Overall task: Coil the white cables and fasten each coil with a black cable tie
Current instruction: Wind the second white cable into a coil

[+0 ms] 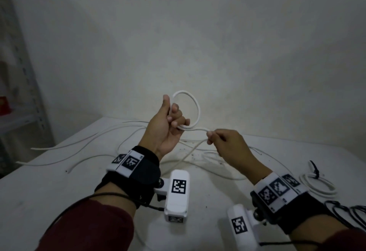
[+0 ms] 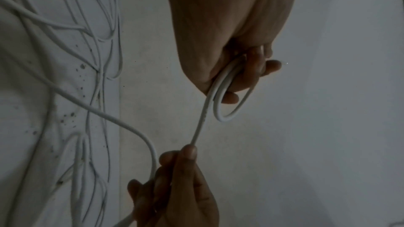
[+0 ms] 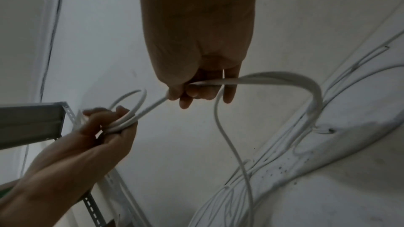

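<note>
My left hand (image 1: 172,116) is raised above the table and grips a small loop of white cable (image 1: 195,105), its fingers curled round the strands (image 2: 226,82). From the loop the same cable runs right to my right hand (image 1: 214,137), which pinches it between thumb and fingers (image 3: 192,91). Past the right hand the cable (image 3: 314,96) bends back and drops to the table. Several loose white cables (image 1: 95,140) lie spread across the tabletop. One coiled white cable (image 1: 318,184) with a black cable tie (image 1: 315,169) lies at the right.
The white table (image 1: 59,191) stands against a plain wall. A metal shelf rack (image 1: 21,92) is at the left, with a red object on it. Black cords (image 1: 346,211) lie at the table's right edge.
</note>
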